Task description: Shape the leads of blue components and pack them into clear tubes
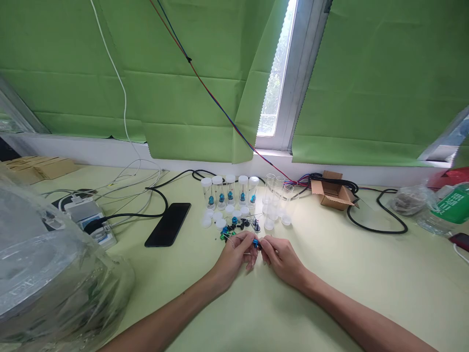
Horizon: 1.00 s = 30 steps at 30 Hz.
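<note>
My left hand (240, 256) pinches a small blue part (255, 242) with a thin wire or pin sticking out to the left. My right hand (282, 256) closes its fingertips on a small dark piece (260, 247) against the blue part's right side. The exact kind of both is too small to make out. Just beyond my hands lie loose blue, green (223, 236) and black small parts (246, 223). Behind them stand several clear capped tubes (230, 188), each with a blue part inside. White round caps (220, 224) lie in front of the tubes.
Uncapped clear tubes (270, 195) stand at the right of the capped ones. A black phone (168, 225) and a power strip (104, 234) with cables are at left, near a plastic-wrapped object (54, 274). A small cardboard box (335, 198) and a green-labelled bottle (449, 208) are at right.
</note>
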{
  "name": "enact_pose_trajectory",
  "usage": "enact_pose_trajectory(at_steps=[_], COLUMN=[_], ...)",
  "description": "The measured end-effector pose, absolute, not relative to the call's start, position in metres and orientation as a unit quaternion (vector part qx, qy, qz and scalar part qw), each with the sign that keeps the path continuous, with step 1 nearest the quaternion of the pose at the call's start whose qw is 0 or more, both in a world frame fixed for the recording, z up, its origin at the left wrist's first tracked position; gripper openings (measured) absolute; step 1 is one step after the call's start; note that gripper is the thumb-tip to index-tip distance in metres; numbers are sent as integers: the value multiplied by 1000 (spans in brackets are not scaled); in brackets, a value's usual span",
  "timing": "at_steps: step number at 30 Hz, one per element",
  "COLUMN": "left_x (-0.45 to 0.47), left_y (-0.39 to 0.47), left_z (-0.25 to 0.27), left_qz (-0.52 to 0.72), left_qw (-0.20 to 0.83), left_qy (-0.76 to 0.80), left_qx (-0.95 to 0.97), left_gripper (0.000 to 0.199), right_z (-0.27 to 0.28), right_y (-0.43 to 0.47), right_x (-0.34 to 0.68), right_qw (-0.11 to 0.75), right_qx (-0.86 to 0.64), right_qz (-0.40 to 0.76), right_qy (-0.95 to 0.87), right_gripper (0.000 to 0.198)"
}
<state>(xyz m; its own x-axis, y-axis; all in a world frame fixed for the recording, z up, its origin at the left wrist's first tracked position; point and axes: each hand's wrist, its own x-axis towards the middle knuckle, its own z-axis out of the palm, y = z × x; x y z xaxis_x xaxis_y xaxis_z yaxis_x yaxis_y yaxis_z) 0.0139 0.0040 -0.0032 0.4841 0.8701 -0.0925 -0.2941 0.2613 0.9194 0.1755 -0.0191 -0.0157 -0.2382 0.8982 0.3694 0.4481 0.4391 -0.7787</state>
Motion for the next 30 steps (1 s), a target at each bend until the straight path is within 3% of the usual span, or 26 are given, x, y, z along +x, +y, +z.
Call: enact_pose_trajectory(at_steps=[17, 30], left_x=[13, 13], left_y=[5, 4], left_z=[-3, -2], left_qz=[418, 409], left_qw=[734, 733], left_qy=[314, 313], left_qx=[433, 444], left_gripper=[32, 32], right_z=[-17, -14], right_y=[-20, -20], right_x=[175, 175], right_qw=[445, 426], right_qx=[-444, -446], right_qz=[301, 293], right_qy=[-717, -731], right_gripper=[13, 25])
